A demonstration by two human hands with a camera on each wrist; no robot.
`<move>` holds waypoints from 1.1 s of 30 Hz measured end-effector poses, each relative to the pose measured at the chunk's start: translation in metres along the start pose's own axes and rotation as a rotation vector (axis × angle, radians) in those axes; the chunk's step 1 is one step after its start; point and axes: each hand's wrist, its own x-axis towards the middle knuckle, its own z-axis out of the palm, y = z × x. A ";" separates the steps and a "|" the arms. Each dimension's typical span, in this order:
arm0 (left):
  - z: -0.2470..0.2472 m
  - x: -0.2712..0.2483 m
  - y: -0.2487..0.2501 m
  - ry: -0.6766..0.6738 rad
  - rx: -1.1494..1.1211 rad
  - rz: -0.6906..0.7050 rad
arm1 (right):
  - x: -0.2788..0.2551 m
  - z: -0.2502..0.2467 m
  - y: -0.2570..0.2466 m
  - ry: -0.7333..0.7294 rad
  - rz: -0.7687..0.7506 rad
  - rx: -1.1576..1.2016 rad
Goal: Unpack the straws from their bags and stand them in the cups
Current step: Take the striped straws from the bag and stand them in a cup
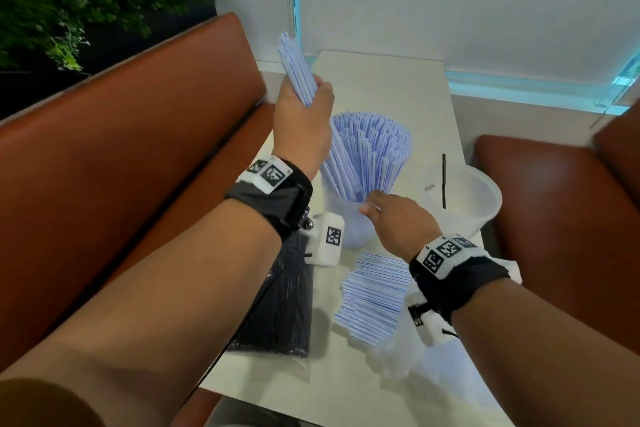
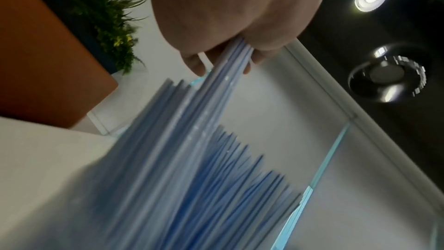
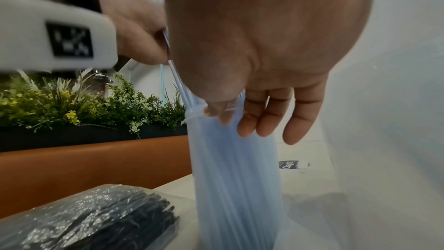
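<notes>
My left hand (image 1: 304, 114) grips a bundle of white straws with blue stripes (image 1: 294, 69). The bundle is tilted, its lower ends inside a translucent cup (image 1: 349, 222) packed with the same straws (image 1: 377, 149). In the left wrist view my fingers (image 2: 197, 66) curl round the bundle (image 2: 216, 90). My right hand (image 1: 377, 208) pinches the cup's near rim, thumb on the rim (image 3: 213, 109) and fingers (image 3: 264, 121) against the cup wall (image 3: 235, 168). A second, wider cup (image 1: 464, 198) at the right holds a single black straw (image 1: 444, 180).
Loose striped straws (image 1: 374, 295) lie in a pile on clear plastic under my right wrist. A sealed bag of black straws (image 1: 280, 298) (image 3: 96, 220) lies at the table's left edge. Brown benches (image 1: 121, 149) flank the narrow white table (image 1: 381, 87); a wall stands behind it.
</notes>
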 end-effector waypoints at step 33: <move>0.002 -0.030 -0.028 -0.607 1.120 0.483 | -0.004 -0.003 -0.007 -0.041 0.048 -0.054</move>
